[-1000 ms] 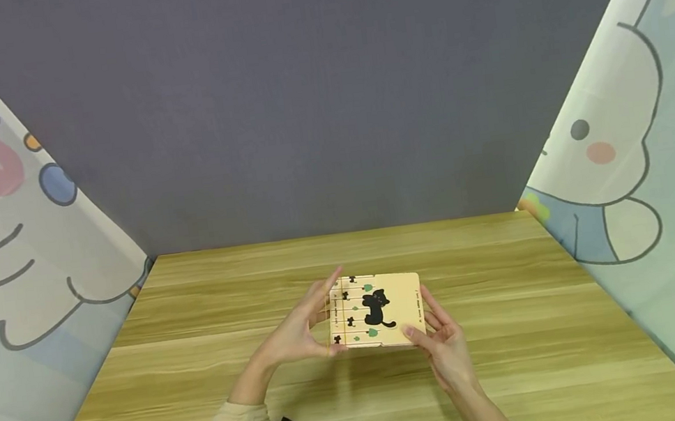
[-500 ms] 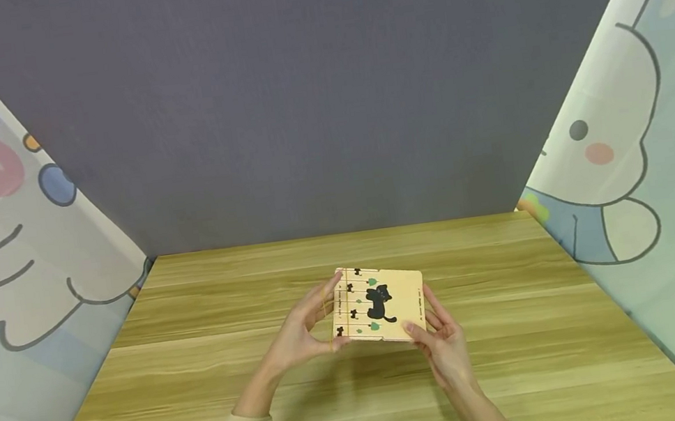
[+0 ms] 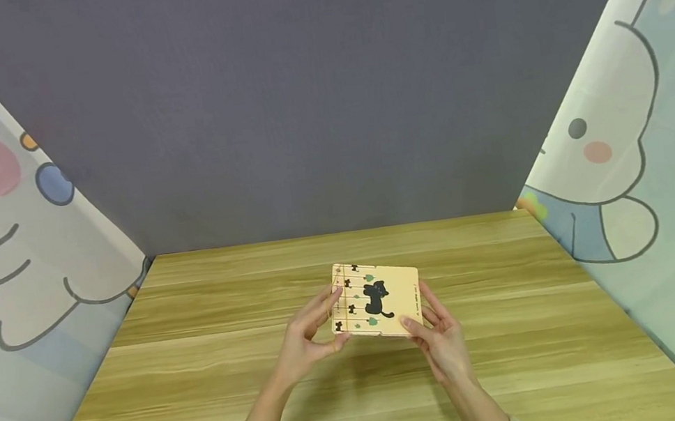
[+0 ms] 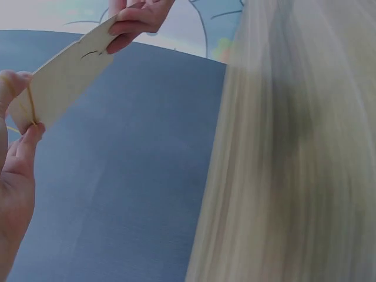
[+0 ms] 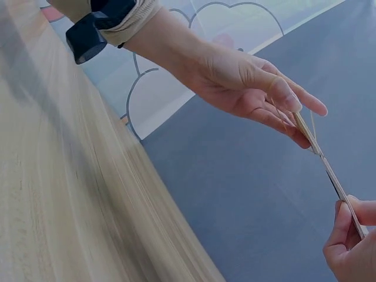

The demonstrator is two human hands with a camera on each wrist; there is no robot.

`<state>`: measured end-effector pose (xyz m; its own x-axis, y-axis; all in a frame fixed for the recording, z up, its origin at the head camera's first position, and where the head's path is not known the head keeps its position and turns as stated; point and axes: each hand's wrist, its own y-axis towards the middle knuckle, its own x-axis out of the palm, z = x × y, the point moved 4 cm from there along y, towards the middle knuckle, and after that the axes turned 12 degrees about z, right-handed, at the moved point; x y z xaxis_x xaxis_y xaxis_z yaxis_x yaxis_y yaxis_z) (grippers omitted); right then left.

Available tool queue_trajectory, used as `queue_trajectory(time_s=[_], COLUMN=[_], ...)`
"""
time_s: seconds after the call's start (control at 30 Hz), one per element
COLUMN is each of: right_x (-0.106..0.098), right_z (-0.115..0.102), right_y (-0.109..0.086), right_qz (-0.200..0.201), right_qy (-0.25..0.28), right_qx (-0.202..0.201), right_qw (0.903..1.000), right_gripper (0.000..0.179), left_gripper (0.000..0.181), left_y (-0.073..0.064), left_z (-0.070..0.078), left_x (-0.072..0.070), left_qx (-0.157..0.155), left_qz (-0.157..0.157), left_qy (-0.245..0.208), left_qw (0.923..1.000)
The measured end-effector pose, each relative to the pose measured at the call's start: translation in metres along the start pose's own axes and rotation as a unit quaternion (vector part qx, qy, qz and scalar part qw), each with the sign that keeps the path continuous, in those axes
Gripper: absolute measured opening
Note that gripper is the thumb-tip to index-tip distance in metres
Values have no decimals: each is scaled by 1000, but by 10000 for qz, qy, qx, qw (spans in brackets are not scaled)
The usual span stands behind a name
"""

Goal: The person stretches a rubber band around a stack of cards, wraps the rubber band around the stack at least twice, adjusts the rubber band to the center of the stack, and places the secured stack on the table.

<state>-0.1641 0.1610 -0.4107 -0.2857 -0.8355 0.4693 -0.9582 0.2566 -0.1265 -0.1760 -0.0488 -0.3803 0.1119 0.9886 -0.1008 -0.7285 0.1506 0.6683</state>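
Observation:
A small cream notebook (image 3: 407, 290) with a black cat on its cover is held above the table, tilted down to the right. My right hand (image 3: 446, 348) pinches its right end, thumb on the cover and fingers behind. A thin yellow rubber band (image 4: 32, 104) crosses the notebook's left end. Part of the band loops round fingers of my left hand (image 3: 306, 341), whose thumb and fingers spread around that end. In the right wrist view the notebook (image 5: 333, 175) appears edge-on, with the band (image 5: 314, 124) standing off it near the left fingertips.
Below the hands lies a wood-grain table (image 3: 205, 367). A dark grey panel (image 3: 324, 100) rises behind it, and curtains with cartoon animals (image 3: 610, 219) hang at both sides. A black wrist camera (image 5: 88, 41) is strapped to the left sleeve.
The notebook's left end has risen, tilting it. My left index finger has come down from the upper edge onto the left end, and the left forearm has shifted right. The right hand keeps its pinch.

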Motion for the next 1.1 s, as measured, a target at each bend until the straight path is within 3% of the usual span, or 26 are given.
queue_trajectory(time_s=[0.17, 0.3, 0.43, 0.57, 0.67, 0.77, 0.87, 0.93, 1.0, 1.1], right_x=[3, 5, 4, -9, -20, -18, -4, -2, 2, 6], right_z=[-2, -3, 0, 20, 37, 37, 19, 18, 13, 10], right_y=[2, 3, 9, 31, 49, 50, 36, 36, 34, 33], right_qz=[-19, -66, -251, -687, -961, -952, -693, -799, -826, -777], right_qy=[-8, -157, -182, 336, 672, 660, 368, 478, 517, 482], right_qx=[87, -3, -415, -965, -1136, -1130, -1084, -1091, -1075, -963], right_qw=[10000, 9999, 9987, 9924, 9866, 9868, 9910, 9897, 9894, 9911], right_gripper=[75, 75, 78, 77, 76, 76, 78, 77, 76, 74], left_gripper=[59, 57, 53, 44, 39, 36, 30, 26, 23, 21], left_y=[-4, -7, -9, -12, -14, -17, -21, -25, -32, -47], left_z=[-2, -3, -5, -6, -6, -5, -7, -13, -30, -69], left_x=[1, 0, -3, -5, -4, -1, 2, 4, 6, 7], left_qx=[463, 538, 572, 694, 701, 447, -1, -188, -366, -815], left_qz=[271, 558, 1127, 1758, 2143, 2564, 2992, 3169, 3295, 3436], left_qy=[-134, -274, -448, -421, -429, -479, -563, -727, -837, -906], left_qw=[9985, 9966, 9910, 9811, 9733, 9643, 9525, 9455, 9397, 9312])
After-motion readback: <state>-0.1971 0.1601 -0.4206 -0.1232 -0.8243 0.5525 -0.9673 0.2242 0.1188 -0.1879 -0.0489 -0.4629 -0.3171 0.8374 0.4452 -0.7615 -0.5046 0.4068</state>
